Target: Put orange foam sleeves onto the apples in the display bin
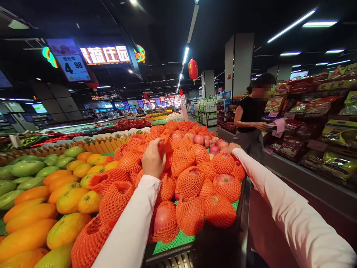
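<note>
A heap of apples in orange foam nets (190, 181) fills the display in front of me. My left hand (154, 158) is over the middle of the heap, its fingers curled closed against an orange foam net (166, 144); whether an apple is inside that net is hidden. Farther off, at the heap's right edge, my right hand (231, 147) touches or nearly touches some bare red apples (214, 149). Its fingers are too small and partly hidden to make out. Near my left forearm lie loose, netted fruits (115, 201).
Yellow mangoes (71, 197) and green mangoes (28, 168) lie to the left. A black display edge (244, 223) borders the apples on the right. Across the aisle, a person (251, 119) stands holding something pink beside shelves of bagged goods (318, 119).
</note>
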`<act>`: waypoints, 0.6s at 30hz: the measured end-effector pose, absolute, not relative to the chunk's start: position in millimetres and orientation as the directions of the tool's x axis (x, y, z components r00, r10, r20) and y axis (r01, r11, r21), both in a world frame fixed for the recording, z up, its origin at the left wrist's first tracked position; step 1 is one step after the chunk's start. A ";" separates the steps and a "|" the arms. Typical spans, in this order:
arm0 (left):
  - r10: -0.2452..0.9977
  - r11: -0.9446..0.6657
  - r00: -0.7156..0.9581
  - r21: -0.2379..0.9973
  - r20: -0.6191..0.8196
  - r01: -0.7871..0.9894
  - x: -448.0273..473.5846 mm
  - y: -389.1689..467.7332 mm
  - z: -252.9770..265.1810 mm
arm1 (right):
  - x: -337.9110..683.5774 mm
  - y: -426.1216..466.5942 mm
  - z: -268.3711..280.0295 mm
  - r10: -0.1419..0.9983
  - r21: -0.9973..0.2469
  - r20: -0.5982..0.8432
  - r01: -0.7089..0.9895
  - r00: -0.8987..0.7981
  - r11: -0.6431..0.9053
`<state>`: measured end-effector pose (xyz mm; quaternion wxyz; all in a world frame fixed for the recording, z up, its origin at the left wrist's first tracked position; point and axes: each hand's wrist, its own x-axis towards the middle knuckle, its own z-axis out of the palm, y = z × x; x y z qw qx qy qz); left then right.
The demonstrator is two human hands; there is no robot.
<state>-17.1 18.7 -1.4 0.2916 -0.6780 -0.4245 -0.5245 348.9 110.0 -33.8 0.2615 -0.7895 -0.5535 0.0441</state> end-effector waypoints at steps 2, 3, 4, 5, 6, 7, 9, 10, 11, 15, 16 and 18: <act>0.308 -0.465 0.079 0.078 0.948 0.882 -15.0 15.7 -0.4 | 357.1 107.9 -26.7 0.891 -0.444 0.244 0.861 0.383 -0.249; 0.331 -0.460 0.076 0.091 0.940 0.883 -14.2 14.5 0.1 | 358.2 106.1 -21.7 0.875 -0.447 0.288 0.863 0.390 -0.237; 0.353 -0.456 0.074 0.102 0.933 0.884 -13.8 13.5 0.3 | 357.0 103.4 -15.7 0.848 -0.463 0.348 0.860 0.400 -0.215; 0.372 -0.454 0.072 0.113 0.925 0.884 -13.7 12.7 0.4 | 353.4 99.5 -8.3 0.813 -0.495 0.414 0.850 0.410 -0.177; 0.387 -0.455 0.067 0.127 0.920 0.882 -13.9 12.1 0.3 | 347.4 94.5 0.2 0.776 -0.542 0.471 0.832 0.420 -0.122; 0.395 -0.461 0.059 0.143 0.917 0.876 -14.3 11.9 0.1 | 339.0 88.3 9.8 0.744 -0.599 0.515 0.800 0.426 -0.044; 0.397 -0.503 0.041 0.180 0.917 0.845 -15.0 12.2 -0.3 | 315.1 73.2 30.9 0.716 -0.719 0.561 0.673 0.416 0.173; 0.394 -0.537 0.027 0.206 0.919 0.818 -15.3 13.0 -0.3 | 299.7 65.0 41.2 0.729 -0.783 0.555 0.545 0.399 0.298; 0.393 -0.578 0.010 0.239 0.919 0.780 -15.5 14.3 0.2 | 282.6 56.9 50.5 0.758 -0.837 0.531 0.373 0.379 0.400; 0.457 -0.753 -0.158 0.475 0.875 0.455 -17.6 22.7 5.8 | 207.5 32.2 64.7 0.918 -0.860 0.359 -0.322 0.170 0.396; 0.504 -0.776 -0.187 0.538 0.843 0.329 -19.2 24.4 7.7 | 190.9 29.0 61.4 0.936 -0.829 0.328 -0.436 0.127 0.350; 0.612 -0.768 -0.174 0.632 0.772 0.106 -23.8 25.2 10.4 | 165.2 26.3 48.4 0.954 -0.754 0.290 -0.594 0.081 0.280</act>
